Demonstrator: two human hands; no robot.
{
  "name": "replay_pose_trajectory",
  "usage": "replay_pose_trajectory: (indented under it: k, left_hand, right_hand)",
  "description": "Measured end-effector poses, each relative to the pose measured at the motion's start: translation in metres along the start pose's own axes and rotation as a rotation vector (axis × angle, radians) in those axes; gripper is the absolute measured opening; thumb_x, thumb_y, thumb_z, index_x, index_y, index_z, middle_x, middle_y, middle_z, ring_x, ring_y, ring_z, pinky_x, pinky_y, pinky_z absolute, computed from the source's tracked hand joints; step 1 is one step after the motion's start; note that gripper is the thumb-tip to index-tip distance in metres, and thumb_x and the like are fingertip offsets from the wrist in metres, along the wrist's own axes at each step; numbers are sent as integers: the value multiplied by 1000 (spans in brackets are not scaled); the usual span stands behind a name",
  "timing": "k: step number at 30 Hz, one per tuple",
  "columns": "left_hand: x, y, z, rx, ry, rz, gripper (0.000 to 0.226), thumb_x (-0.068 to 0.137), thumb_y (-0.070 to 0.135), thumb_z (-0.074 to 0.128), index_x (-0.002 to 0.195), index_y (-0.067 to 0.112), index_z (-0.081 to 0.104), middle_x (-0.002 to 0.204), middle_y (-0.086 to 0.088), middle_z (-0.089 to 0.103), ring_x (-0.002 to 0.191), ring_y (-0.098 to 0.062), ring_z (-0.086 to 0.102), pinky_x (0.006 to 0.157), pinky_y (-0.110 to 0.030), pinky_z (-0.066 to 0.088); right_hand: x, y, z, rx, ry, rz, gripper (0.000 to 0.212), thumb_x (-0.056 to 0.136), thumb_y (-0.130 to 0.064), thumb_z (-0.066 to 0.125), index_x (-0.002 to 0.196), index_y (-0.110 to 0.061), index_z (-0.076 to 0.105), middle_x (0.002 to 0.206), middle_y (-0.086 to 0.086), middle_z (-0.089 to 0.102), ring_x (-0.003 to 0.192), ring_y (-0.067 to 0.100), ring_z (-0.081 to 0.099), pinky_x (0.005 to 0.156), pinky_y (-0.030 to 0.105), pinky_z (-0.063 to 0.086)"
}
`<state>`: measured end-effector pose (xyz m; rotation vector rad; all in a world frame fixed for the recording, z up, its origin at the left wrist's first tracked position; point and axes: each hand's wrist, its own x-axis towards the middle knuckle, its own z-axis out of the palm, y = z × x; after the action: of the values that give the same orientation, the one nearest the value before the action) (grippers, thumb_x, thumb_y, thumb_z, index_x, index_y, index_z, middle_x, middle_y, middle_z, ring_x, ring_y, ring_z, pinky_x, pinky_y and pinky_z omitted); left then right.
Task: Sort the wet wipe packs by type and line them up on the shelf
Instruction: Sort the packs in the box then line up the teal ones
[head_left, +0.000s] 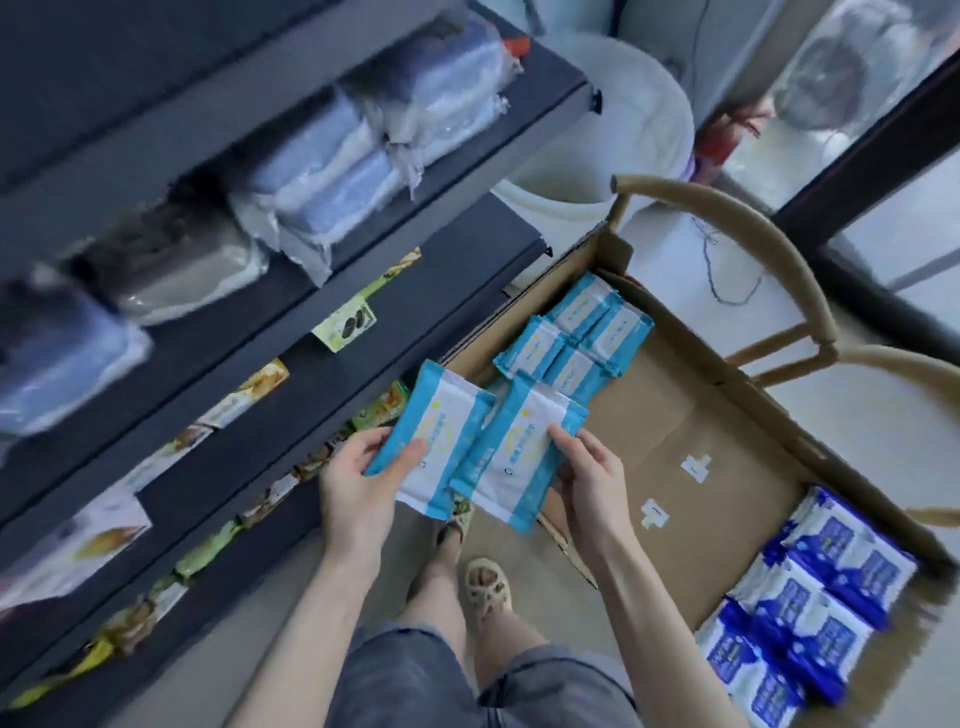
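Dark grey shelving (457, 260) fills the left of the view; a cardboard box (675, 415) rests on a wooden chair (769, 244) at right. The left hand (358, 483) pinches one light-blue wipe pack (436, 441) by its near end, thumb on top. The right hand (592, 478) pinches a second light-blue pack (519, 452) likewise. Both are held between shelf and box, side by side, edges touching or nearly so. Further light-blue packs (576, 338) lie at the box's far end, and dark-blue packs (810, 603) at its near end, well apart. Step judged: carrying a matched pair to the shelf. For clean placement, keep each soft pack flat. Set the pair down adjacent, printed faces alike and front edges flush. Reserve a separate stretch for the dark-blue type.
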<state>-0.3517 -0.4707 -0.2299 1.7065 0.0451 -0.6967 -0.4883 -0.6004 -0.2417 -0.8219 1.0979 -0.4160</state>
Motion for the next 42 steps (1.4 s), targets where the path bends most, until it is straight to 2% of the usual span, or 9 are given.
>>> replay_pose_trajectory:
  k: [8,12,16,20,23,28,35,39,42]
  left_hand:
    - [-100,41,-116,-354,238,169,18,83,6,66,98,16,67,97,-3,73,90,-17,67,78,-27,53]
    - [-134,74,-189,-348,448,327,19,78,15,71,96,18,67,90,2,73,84,-13,67,68,-22,53]
    - [-155,99,-264,-362,638,405,18,74,17,76,88,17,66,90,-2,72,81,-12,69,65,-29,55]
    - [-159,115,-345,-374,751,490,10,78,11,74,84,13,66,84,-2,71,76,-12,66,65,-26,54]
    - [-151,125,-409,-341,774,522,8,80,11,73,82,9,66,82,-3,71,72,-8,66,57,-18,51]
    - [-124,147,-503,-265,803,553,9,82,12,72,77,16,66,81,-1,70,70,-4,66,56,-18,52]
    - [-77,173,-596,-164,739,513,10,83,11,70,77,19,68,80,-1,70,74,-11,65,65,-29,52]
    - [-44,185,-628,-152,732,499,4,85,10,68,85,14,67,83,-1,69,81,-16,65,70,-32,53]
    - [-20,195,-647,-128,712,489,3,87,9,65,90,11,65,85,-2,68,82,-16,64,75,-34,53]
  right_hand:
    - [-86,-27,90,-179,-395,-179,24,90,-5,59,69,-16,55,65,-7,65,61,9,60,56,18,48]
    - [-128,-37,165,-262,-583,-282,11,84,-7,67,91,-11,60,81,8,65,80,24,65,70,34,55]
    - [-176,-35,239,-276,-731,-338,30,84,-2,66,110,-14,54,94,6,68,89,19,69,63,27,55]
    - [-217,-16,311,-329,-842,-410,29,84,0,66,107,-17,58,99,7,68,88,18,70,62,27,56]
    - [-242,7,366,-335,-849,-404,20,85,1,64,100,-11,59,94,9,69,84,18,71,59,25,56]
    - [-270,38,449,-286,-804,-414,10,88,-4,62,95,-4,55,91,8,67,84,19,69,61,28,56]
    - [-275,66,539,-375,-698,-535,9,86,-12,67,88,-8,59,91,12,70,87,28,67,84,49,54]
    - [-272,74,588,-416,-712,-578,11,86,-10,67,86,-13,56,91,10,69,88,28,67,81,46,56]
    - [-268,77,619,-434,-788,-576,18,85,-3,66,94,-15,56,94,4,68,88,22,68,68,33,58]
